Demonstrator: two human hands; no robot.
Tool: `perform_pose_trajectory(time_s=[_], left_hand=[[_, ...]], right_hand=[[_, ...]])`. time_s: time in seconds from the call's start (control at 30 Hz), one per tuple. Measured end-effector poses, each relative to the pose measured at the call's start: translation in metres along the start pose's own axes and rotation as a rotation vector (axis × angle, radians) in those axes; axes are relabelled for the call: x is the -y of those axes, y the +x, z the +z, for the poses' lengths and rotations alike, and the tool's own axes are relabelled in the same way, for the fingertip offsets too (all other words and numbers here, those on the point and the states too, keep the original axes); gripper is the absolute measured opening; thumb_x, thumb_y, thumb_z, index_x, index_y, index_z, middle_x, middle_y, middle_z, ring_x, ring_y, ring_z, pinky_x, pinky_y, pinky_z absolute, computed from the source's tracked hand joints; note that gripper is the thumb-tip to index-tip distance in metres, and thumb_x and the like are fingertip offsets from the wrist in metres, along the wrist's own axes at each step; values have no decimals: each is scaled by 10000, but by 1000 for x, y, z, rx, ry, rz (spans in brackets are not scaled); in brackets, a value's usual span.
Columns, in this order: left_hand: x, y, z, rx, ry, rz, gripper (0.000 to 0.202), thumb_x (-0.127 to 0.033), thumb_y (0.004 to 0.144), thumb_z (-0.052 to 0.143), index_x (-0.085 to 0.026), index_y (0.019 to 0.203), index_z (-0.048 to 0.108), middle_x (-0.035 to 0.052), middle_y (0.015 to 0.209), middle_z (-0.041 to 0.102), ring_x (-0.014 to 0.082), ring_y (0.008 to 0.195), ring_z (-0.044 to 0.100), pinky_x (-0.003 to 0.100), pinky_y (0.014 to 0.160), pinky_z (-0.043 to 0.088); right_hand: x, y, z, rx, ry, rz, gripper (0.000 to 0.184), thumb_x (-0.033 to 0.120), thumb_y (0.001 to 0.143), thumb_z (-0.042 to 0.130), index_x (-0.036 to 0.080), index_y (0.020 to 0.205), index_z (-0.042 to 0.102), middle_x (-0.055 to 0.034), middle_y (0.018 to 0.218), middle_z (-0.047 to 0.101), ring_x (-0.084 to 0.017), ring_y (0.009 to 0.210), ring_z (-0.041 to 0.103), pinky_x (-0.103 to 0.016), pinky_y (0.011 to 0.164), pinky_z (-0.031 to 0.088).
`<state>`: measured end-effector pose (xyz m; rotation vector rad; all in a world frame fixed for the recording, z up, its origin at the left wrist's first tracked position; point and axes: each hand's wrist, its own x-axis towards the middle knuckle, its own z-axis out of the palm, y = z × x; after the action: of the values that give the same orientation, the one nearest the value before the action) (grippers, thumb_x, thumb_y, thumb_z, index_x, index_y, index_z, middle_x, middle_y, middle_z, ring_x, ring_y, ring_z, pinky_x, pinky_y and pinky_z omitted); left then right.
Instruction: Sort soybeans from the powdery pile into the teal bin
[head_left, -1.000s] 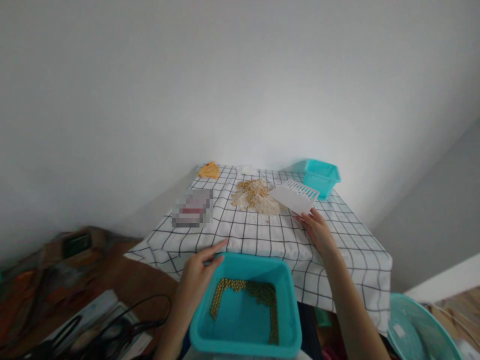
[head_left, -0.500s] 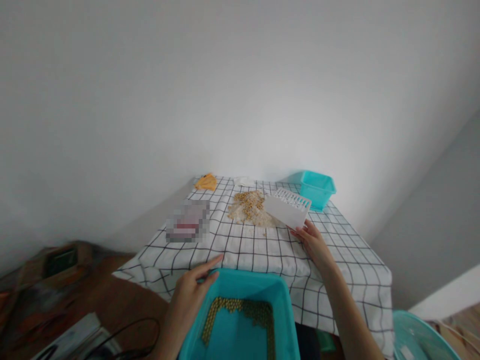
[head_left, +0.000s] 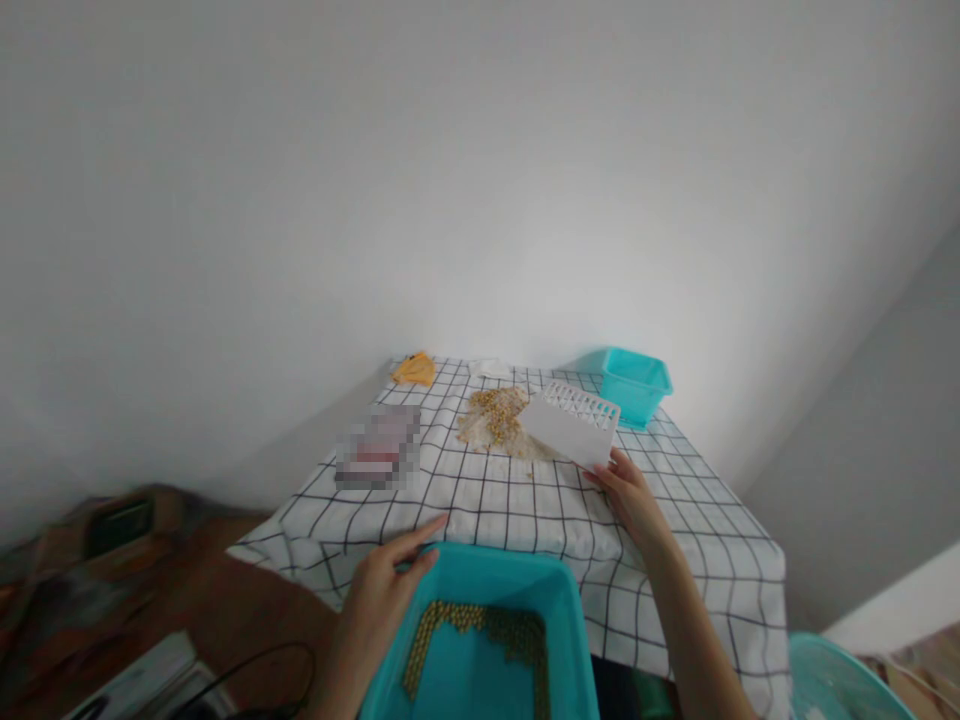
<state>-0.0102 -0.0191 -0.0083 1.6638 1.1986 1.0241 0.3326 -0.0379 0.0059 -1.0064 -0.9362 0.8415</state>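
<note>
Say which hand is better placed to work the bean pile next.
Right, probably: the right hand holds the white slotted scoop at the edge of the pile, while the left hand grips the teal bin.

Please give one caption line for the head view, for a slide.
Right hand holds a white slotted scoop at a bean pile; left hand grips a teal tub of beans.

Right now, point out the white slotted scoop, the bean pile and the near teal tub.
white slotted scoop (head_left: 566, 437): head view, on its flat panel.
bean pile (head_left: 496, 420): head view, on its middle.
near teal tub (head_left: 499, 572): head view, on its far wall.
</note>
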Motion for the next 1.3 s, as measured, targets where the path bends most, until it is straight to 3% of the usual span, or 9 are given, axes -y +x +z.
perform_pose_trajectory(time_s=[0.3,0.6,0.97,1.3], left_hand=[[2,1,0,0,-12,15,453,-373,752,634,-181,1146,748,106,1224,731,348,1174,660,529,1059,476],[2,1,-1,16,-10,-19,491,-388,753,623,-169,1179,730,120,1235,725,352,1151,670,544,1049,477],[-1,-1,-1,27,8,-39,507,-394,757,624,-179,1207,715,105,1247,721,352,1133,676,518,1023,498],[-6,-1,-2,-1,-14,-45,493,-383,718,654,-178,1157,743,110,1207,739,348,1141,676,503,1021,505]], right_hand=[[-3,0,-1,-64,60,8,404,333,686,799,279,1077,714,-53,1177,725,-256,1079,652,-404,926,513],[-4,6,-3,-146,106,-28,402,368,674,802,258,1048,702,-57,1205,708,-264,1096,653,-437,1003,494],[-8,4,-3,32,-29,-14,514,420,783,733,303,1270,617,-51,1334,647,-273,1231,587,-469,1054,455],[-7,4,-2,62,-20,-2,540,411,761,755,300,1271,617,-51,1295,671,-260,1175,615,-432,1009,478]])
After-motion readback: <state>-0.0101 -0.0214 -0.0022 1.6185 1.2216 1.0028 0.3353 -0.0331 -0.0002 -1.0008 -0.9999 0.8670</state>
